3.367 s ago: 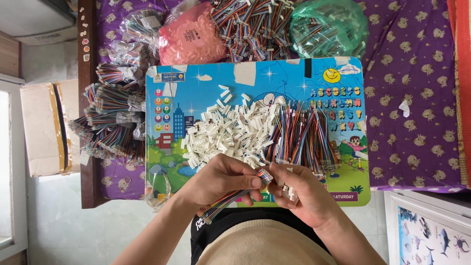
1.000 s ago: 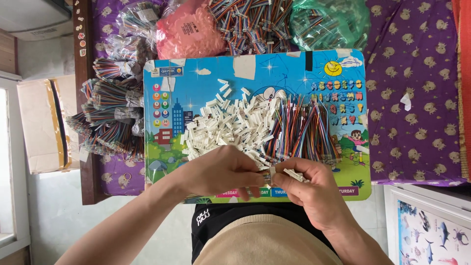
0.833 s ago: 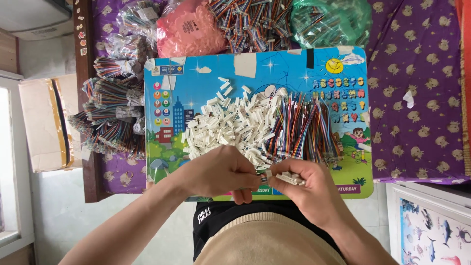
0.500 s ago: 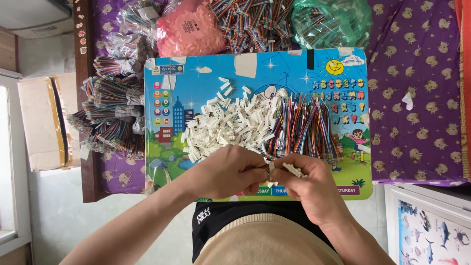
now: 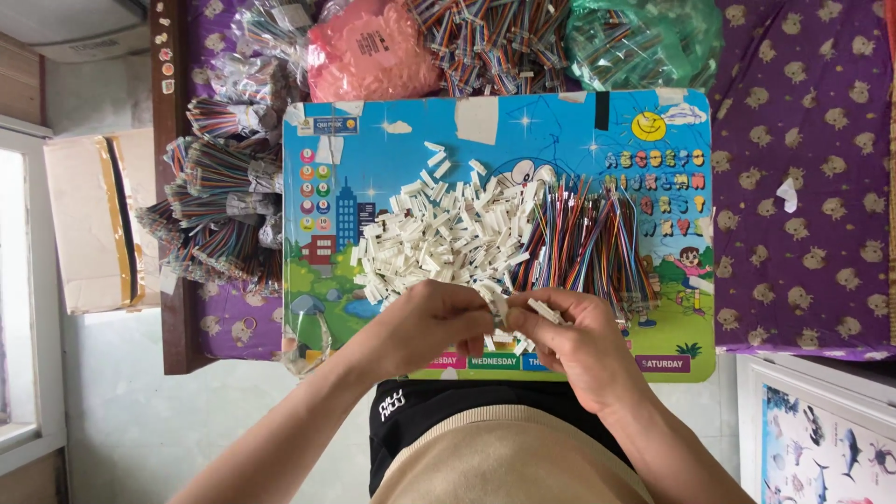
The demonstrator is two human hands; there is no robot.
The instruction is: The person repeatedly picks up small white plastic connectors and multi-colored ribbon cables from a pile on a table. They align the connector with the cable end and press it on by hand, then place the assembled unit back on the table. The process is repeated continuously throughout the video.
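A: Striped wire bundles lie far left. The left hand?
B: Fingers pinched on a small white connector, near edge of the board.
A: And right?
B: The right hand grips another connector piece, just beside it; loose wires lie beyond.

Purple patterned tablecloth covers the table; colourful picture board, wire bundles, bags on it.
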